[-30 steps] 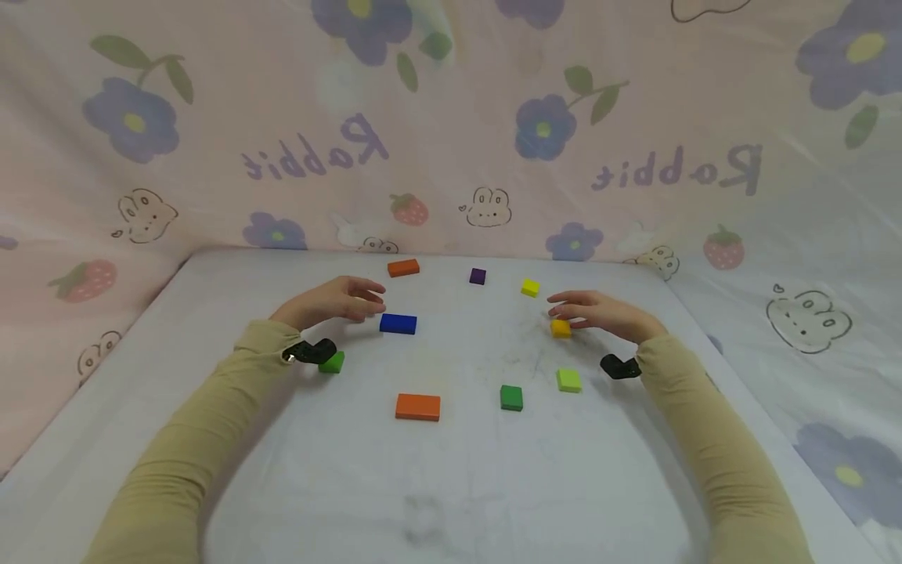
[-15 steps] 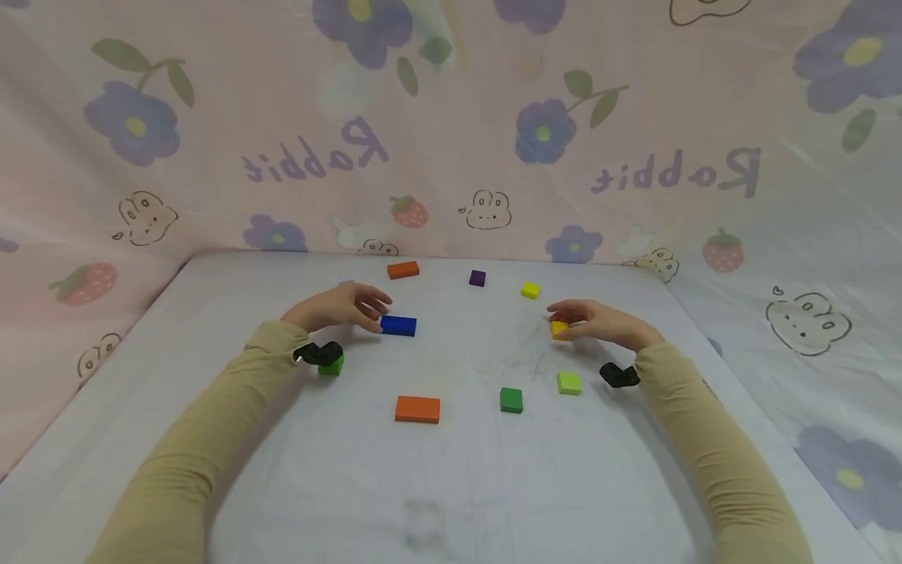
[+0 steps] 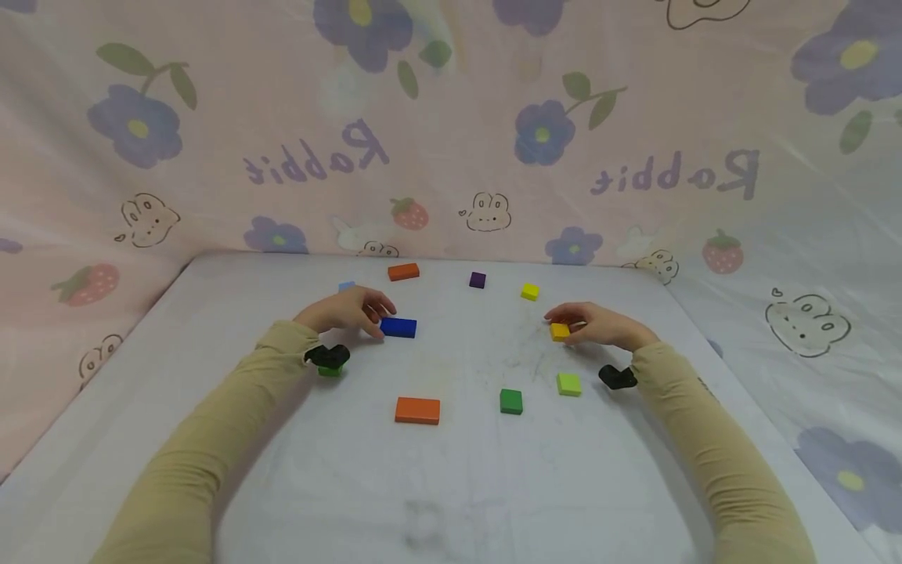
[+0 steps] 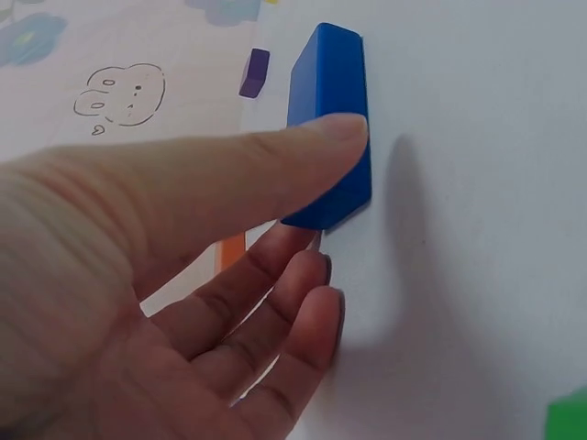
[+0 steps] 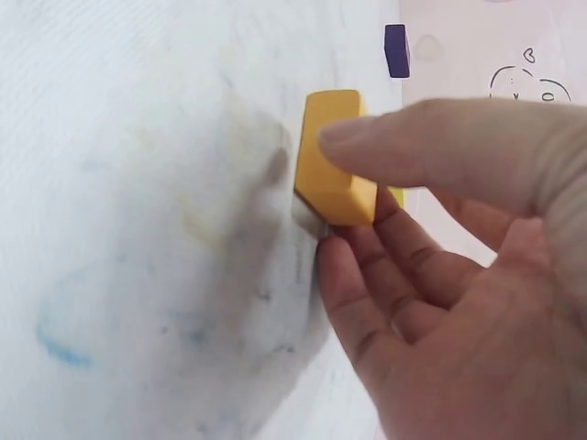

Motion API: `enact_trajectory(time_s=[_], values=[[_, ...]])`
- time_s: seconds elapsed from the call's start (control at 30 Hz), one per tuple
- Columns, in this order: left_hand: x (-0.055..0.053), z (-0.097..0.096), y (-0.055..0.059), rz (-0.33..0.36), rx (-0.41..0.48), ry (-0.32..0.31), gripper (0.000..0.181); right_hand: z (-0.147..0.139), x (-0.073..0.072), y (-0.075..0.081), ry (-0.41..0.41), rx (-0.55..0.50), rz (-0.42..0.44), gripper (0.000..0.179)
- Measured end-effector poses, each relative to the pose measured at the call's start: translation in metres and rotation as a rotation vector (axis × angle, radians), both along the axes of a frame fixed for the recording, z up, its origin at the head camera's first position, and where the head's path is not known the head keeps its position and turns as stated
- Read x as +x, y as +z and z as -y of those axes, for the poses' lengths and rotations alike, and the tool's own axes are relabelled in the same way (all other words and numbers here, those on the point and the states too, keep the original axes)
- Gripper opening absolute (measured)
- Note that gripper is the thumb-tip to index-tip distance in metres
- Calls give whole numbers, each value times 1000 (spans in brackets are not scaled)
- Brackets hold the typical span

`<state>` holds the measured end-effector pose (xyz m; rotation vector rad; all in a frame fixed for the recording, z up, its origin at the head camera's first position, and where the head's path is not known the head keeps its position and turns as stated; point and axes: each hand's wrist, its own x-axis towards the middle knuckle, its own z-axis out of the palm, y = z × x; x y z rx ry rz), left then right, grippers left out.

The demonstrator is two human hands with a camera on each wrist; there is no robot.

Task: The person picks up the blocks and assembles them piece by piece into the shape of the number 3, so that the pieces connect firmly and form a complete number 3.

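Table (image 3: 458, 486) is white. Left hand (image 3: 344, 310) is at the left end of the dark blue block (image 3: 402, 327), left of centre: thumb on the near side, other fingers bent toward the far side. Thumb overlaps the block in the left wrist view; can't tell if it's actually pinched.

Right hand (image 3: 600, 324) has thumb and fingers curled around the yellow-orange block (image 3: 560, 332), right of centre, thumb across one face.

Far side, left to right: light blue block (image 3: 347, 286), partly hidden by the left hand, orange-red block (image 3: 404, 272), purple block (image 3: 478, 280), yellow block (image 3: 530, 292). Near side: orange block (image 3: 418, 410), dark green block (image 3: 511, 402), lime block (image 3: 569, 385). Bright green block (image 3: 330, 371) is partly covered by the left wrist's black device (image 3: 327, 357). Sleeves (image 3: 733, 454) are tan. Flower-and-rabbit print curtain (image 3: 451, 117) behind.
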<state>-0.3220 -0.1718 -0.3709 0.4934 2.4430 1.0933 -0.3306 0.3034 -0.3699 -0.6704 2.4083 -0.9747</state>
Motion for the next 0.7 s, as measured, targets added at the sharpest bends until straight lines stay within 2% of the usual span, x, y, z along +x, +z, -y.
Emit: enact_trajectory(time_s=[0.33,0.7], values=[[4,-6,0,-29,-24,7,43,1,-1,1,-23,33,2,41],[-4,-8,-5,-54,-42,24,38,3,-6,3,-23,55,-19,40]])
